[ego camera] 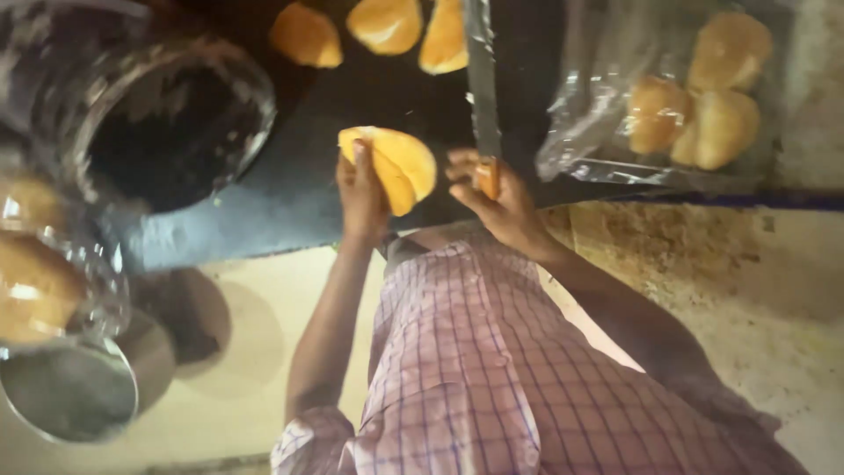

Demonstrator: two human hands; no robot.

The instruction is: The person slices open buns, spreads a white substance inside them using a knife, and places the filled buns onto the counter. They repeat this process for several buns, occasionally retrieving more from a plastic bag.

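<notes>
Gripping split bun point(397, 167) w/ left hand point(362, 198); right hand point(497, 202) clamped on knife point(484, 97).

We have one view only, from the camera on our head. It looks steeply down past our checked shirt point(457, 378) onto the dark griddle point(290, 193), close in, with the floor point(756, 290) below. No second view overlaps.

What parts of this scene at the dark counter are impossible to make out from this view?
- Head view: whether the bun in the left hand is cut right through; blur hides it.
- The knife tip runs off the top edge; the right hand covers most of its handle.
- Clear bag: glare blurs the buns inside.
</notes>
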